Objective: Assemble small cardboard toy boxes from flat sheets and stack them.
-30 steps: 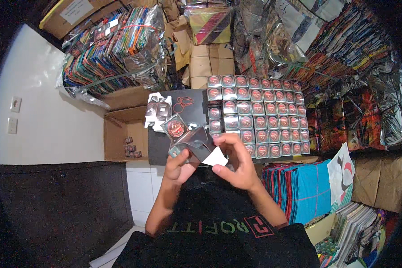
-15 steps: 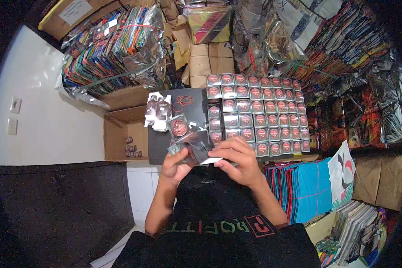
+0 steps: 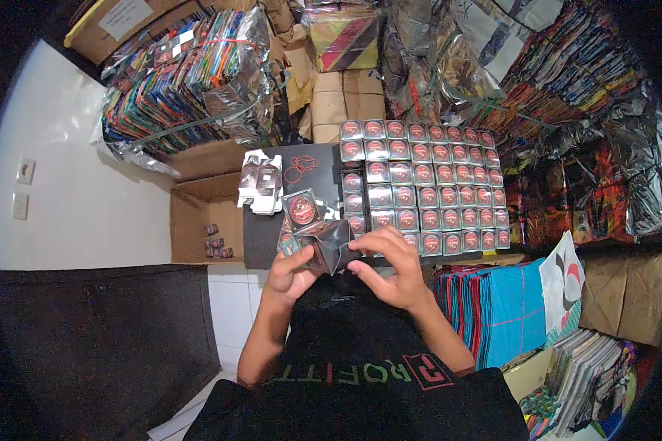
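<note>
- Left hand (image 3: 290,270): closed on the dark box (image 3: 332,246), thumb laid over its near left side.
- Right hand (image 3: 390,266): thumb and forefinger held apart at the box's right end; whether a flap is pinched cannot be told.
- Dark box: held tilted between both hands, over the near edge of the black table (image 3: 329,176). Walls are smooth, grey-black and slightly glossy, with sharp creases; a pale, shiny patch is seen by the left thumb.
- Square panel (image 3: 301,209): seen just beyond the box, round red emblem inside a pale edge. Whether it is joined to the box cannot be told.
- White-and-dark cartons (image 3: 260,184): grouped at the table's left.
- Red bands (image 3: 299,168): looped beside the cartons.
- Emblem boxes (image 3: 445,196): set out in tight rows at right, red round emblems facing up.
</note>
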`<state>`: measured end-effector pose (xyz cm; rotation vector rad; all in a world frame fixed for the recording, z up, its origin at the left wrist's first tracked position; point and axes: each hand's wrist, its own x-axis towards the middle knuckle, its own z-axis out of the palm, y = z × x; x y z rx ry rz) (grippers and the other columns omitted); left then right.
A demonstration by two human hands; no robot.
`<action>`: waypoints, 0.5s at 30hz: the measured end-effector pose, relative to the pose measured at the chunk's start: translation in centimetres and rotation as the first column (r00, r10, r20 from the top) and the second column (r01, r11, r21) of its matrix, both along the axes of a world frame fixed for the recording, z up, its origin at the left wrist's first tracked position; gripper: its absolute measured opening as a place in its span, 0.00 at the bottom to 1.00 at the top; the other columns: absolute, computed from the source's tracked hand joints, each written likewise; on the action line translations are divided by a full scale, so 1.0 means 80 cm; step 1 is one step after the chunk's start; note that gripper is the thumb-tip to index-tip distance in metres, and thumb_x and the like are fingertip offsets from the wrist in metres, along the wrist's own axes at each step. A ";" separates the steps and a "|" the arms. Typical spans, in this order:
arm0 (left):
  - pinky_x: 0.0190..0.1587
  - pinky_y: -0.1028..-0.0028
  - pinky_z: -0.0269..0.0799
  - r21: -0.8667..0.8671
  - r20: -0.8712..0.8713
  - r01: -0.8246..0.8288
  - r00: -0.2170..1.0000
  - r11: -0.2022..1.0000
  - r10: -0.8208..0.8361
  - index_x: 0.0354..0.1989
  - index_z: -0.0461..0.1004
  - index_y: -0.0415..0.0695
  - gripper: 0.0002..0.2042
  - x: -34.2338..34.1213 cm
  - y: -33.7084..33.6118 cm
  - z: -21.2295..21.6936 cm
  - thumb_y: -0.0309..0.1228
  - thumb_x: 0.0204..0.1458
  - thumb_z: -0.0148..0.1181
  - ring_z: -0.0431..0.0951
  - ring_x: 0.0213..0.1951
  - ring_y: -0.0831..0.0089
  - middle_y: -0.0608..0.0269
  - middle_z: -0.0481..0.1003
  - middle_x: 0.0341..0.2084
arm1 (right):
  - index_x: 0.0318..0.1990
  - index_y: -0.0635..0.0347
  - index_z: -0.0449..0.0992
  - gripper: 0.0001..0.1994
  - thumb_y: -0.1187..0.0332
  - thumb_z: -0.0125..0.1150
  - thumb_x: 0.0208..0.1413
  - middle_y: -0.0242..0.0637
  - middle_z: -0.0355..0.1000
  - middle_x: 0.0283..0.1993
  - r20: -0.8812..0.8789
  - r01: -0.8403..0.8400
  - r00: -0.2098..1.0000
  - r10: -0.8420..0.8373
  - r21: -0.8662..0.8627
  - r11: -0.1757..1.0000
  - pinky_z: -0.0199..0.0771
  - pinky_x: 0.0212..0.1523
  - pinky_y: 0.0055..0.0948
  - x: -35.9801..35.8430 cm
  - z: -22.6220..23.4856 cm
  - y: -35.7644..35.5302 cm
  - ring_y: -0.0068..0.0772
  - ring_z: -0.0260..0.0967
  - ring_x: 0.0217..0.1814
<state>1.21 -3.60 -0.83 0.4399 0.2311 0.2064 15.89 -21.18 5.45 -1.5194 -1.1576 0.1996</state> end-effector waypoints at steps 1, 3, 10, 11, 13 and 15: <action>0.68 0.50 0.66 0.015 0.007 -0.012 1.000 1.000 0.012 0.70 0.60 0.40 0.30 -0.001 0.000 0.000 0.25 0.60 0.62 0.71 0.65 0.53 0.50 0.71 0.63 | 0.46 0.62 0.80 0.16 0.74 0.76 0.50 0.41 0.79 0.41 -0.039 -0.019 0.999 0.019 -0.007 1.000 0.73 0.46 0.35 -0.001 0.000 -0.001 0.38 0.75 0.40; 0.68 0.50 0.66 0.002 -0.005 -0.022 1.000 1.000 0.022 0.70 0.60 0.40 0.30 -0.001 -0.001 -0.003 0.26 0.60 0.62 0.71 0.65 0.53 0.49 0.71 0.63 | 0.47 0.62 0.80 0.16 0.74 0.76 0.50 0.41 0.79 0.41 -0.078 -0.039 0.996 0.038 -0.013 0.999 0.74 0.46 0.35 -0.004 -0.003 -0.002 0.38 0.75 0.41; 0.68 0.50 0.66 0.009 0.011 0.003 1.000 1.000 -0.004 0.71 0.59 0.39 0.30 -0.004 0.001 0.005 0.27 0.60 0.63 0.71 0.66 0.53 0.48 0.70 0.63 | 0.47 0.61 0.81 0.17 0.75 0.76 0.49 0.39 0.81 0.43 0.028 -0.029 0.999 0.030 -0.037 0.999 0.74 0.47 0.35 -0.003 0.002 -0.006 0.39 0.76 0.42; 0.68 0.50 0.66 0.009 0.012 0.003 1.000 1.000 -0.004 0.71 0.59 0.39 0.30 -0.004 0.001 0.004 0.27 0.60 0.63 0.71 0.66 0.53 0.48 0.70 0.63 | 0.47 0.61 0.82 0.16 0.75 0.76 0.48 0.38 0.81 0.43 0.046 -0.027 0.999 0.028 -0.030 0.999 0.74 0.47 0.35 -0.002 0.000 -0.006 0.39 0.76 0.43; 0.68 0.50 0.66 0.051 0.016 0.005 1.000 0.999 -0.006 0.71 0.59 0.40 0.30 -0.004 0.001 0.002 0.27 0.61 0.62 0.71 0.66 0.53 0.49 0.70 0.63 | 0.46 0.61 0.82 0.16 0.75 0.76 0.49 0.38 0.81 0.44 0.056 -0.019 0.998 0.020 -0.018 1.000 0.73 0.48 0.36 -0.003 -0.002 -0.004 0.40 0.76 0.42; 0.68 0.50 0.66 0.049 0.022 0.003 1.000 0.999 -0.004 0.71 0.59 0.40 0.30 -0.001 0.000 0.001 0.27 0.61 0.61 0.71 0.65 0.53 0.49 0.70 0.63 | 0.46 0.61 0.82 0.15 0.74 0.75 0.49 0.37 0.82 0.44 0.065 -0.011 0.998 0.011 -0.006 1.000 0.72 0.48 0.36 -0.004 -0.001 -0.003 0.40 0.76 0.42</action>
